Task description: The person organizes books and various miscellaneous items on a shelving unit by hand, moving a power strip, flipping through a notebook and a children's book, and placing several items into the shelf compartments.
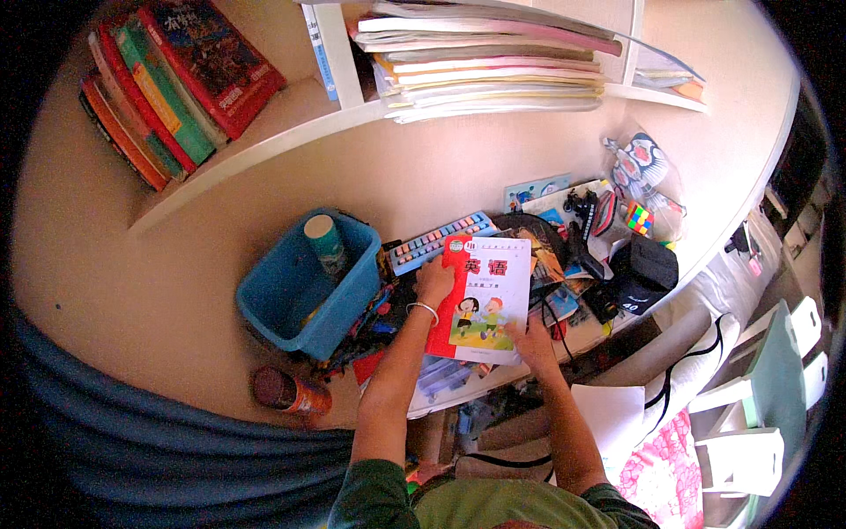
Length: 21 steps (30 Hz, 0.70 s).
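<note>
A thin textbook (483,280) with a white cover, a red spine strip and a drawing of two cartoon children is held up over the cluttered desk. My left hand (434,282), a white bracelet on its wrist, grips the book's left edge. At the lower right corner my right hand (533,347) is closed on the same book, its thumb on the cover. Behind the book's upper left lies a keyboard (441,240) with pastel keys, partly covered. A blue plastic bin (308,331) stands to the left of my left hand, with a green-lidded canister (323,238) in it.
Above the desk, a shelf (256,160) bears leaning books (159,97) and a stack of papers and booklets (493,66). A puzzle cube (639,217), a black case (643,269) and cables crowd the desk's right side. An orange-brown container (291,392) is near the front left; white chairs (745,458) stand right.
</note>
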Tool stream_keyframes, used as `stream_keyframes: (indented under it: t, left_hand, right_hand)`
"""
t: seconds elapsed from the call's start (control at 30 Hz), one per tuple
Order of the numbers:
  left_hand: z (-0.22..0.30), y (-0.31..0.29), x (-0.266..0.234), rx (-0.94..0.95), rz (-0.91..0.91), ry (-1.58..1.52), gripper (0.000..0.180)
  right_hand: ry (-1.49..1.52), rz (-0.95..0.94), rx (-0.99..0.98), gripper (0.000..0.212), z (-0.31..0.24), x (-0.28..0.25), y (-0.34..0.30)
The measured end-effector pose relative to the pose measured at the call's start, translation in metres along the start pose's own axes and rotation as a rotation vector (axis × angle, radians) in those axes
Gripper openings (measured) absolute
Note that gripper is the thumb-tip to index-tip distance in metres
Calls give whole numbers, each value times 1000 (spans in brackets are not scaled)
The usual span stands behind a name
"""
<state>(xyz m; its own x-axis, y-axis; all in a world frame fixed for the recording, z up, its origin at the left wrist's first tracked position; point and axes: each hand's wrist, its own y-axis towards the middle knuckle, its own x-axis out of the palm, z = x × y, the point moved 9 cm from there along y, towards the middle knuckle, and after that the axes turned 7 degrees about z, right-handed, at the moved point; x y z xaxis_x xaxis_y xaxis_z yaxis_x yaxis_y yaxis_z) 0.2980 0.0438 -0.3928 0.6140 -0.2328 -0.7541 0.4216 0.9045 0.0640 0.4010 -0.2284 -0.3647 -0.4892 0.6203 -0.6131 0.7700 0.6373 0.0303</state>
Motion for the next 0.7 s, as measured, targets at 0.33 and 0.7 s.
stream_keyframes:
  t: [0.33,0.7]
  left_hand:
    - [27,-4,-7,4,45,32,34]
    - [24,-9,-31,46,-192,-556,39]
  right_hand:
    - [282,-115,42,31,28,56,-16]
    - [799,-87,194,36,9,63,-41]
